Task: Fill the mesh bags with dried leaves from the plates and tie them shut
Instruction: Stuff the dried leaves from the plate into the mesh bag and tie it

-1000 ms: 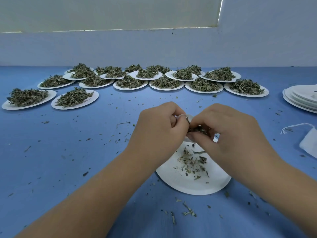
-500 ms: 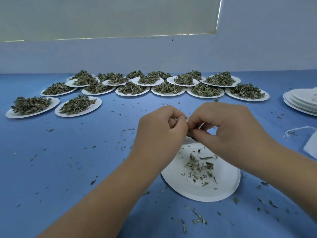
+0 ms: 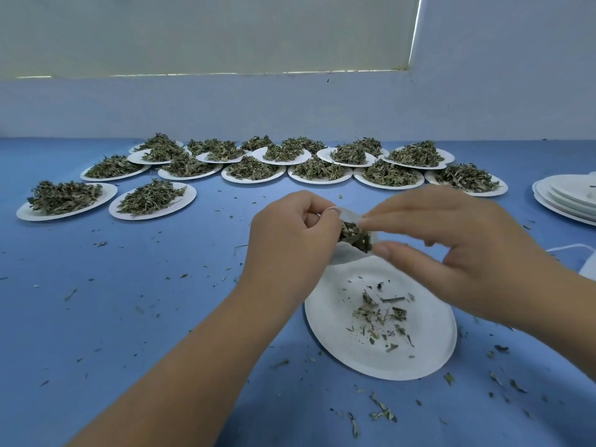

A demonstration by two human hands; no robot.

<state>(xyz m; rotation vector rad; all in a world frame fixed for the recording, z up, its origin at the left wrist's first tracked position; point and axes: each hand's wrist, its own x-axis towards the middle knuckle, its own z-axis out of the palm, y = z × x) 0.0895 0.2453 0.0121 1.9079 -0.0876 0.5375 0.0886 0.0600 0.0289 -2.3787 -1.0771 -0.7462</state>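
A small white mesh bag (image 3: 348, 256) hangs above the near white paper plate (image 3: 380, 356), its mouth stuffed with dark dried leaves (image 3: 354, 235). My left hand (image 3: 290, 240) pinches the bag's left rim between thumb and curled fingers. My right hand (image 3: 451, 246) is at the bag's right side, its index finger and thumb at the leaves in the mouth, the other fingers loosely spread. Only leaf crumbs (image 3: 380, 314) lie on the near plate.
Several white plates heaped with dried leaves (image 3: 251, 169) stand in rows at the back of the blue table, two more at the far left (image 3: 64, 201). A stack of bare plates (image 3: 567, 198) sits at the right edge, with another white bag and string (image 3: 583, 266) below it. Leaf bits litter the table.
My hands have drawn slightly apart, so the bag's mouth and the leaves in it show. My right fingers have uncurled. The view has tilted upward a little.
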